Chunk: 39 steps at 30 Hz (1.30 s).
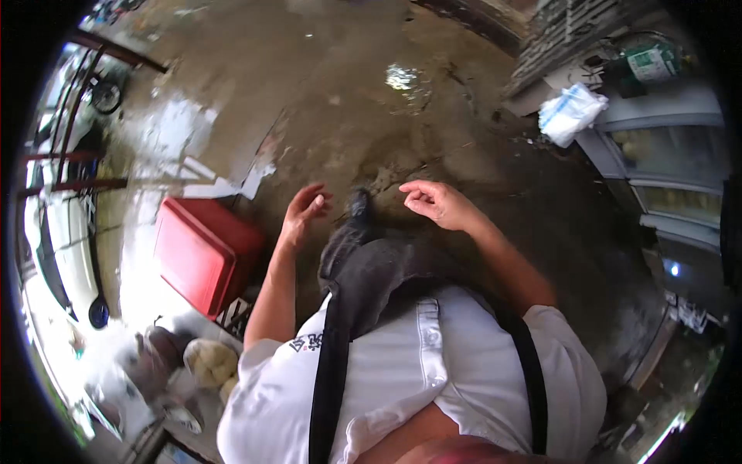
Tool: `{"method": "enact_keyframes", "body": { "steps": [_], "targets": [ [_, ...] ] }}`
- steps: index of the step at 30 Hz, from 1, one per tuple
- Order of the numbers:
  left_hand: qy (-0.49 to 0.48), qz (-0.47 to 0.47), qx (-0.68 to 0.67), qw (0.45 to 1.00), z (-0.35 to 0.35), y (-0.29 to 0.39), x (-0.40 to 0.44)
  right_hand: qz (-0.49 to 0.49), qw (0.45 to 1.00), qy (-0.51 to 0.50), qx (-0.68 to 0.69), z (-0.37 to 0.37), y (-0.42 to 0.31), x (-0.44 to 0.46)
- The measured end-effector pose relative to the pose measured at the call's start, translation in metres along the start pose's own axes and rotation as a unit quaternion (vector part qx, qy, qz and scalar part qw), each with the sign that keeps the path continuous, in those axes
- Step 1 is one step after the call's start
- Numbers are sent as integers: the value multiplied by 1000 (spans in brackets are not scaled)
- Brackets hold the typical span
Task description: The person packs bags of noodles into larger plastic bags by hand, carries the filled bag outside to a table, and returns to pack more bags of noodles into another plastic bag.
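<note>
My left hand (306, 215) hangs in the air in front of me, fingers slightly curled and apart, holding nothing. On the other side my right hand (437, 204) is also raised above the floor, its fingers loosely bent with nothing in them. Between the two hands a dark shoe (360, 203) shows below my black apron (394, 271). Nearest to my left hand, though apart from it, is a red bin with a lid (197, 255).
Wet brown floor (325, 93) stretches ahead. A grey cabinet with glass panels (665, 155) stands at the right, with a white-and-blue plastic bag (572, 114) by its top. Filled plastic bags (158, 363) lie at lower left; beyond the railing (77, 185) is a white car (77, 255).
</note>
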<state>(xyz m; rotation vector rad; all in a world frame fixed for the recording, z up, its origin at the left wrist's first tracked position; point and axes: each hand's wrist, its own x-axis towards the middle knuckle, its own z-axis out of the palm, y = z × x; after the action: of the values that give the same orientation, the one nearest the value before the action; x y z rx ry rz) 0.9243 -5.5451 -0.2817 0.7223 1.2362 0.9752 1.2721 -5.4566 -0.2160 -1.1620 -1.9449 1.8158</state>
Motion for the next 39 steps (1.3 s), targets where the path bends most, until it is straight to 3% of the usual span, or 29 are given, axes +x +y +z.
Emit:
{"method": "enact_keyframes", "body": {
  "steps": [4,9,12,17,20,25,27,34,39],
  "targets": [
    [-140,2,67,988,74,103,155,14,998,61,16,-73,-30,40],
    [-335,4,215,917,173,182,304,42,986,152,50,-172,-3,96],
    [-370,-7,224,902,204,201,395,52,981,177,65,-249,16,138],
    [-288,-39,146,946,231,229,525,27,979,195,59,-399,25,207],
    [-265,-41,156,951,246,265,595,45,985,167,22,-502,11,261],
    [-230,-44,133,963,278,317,749,-10,980,195,-28,-651,18,363],
    [-261,-55,133,955,300,331,826,41,979,199,-9,-700,33,397],
    [-414,-46,226,881,468,445,1071,139,947,288,41,-882,30,441],
    [-477,-11,242,845,606,498,1226,175,898,396,85,-1028,86,457]
  ]
}}
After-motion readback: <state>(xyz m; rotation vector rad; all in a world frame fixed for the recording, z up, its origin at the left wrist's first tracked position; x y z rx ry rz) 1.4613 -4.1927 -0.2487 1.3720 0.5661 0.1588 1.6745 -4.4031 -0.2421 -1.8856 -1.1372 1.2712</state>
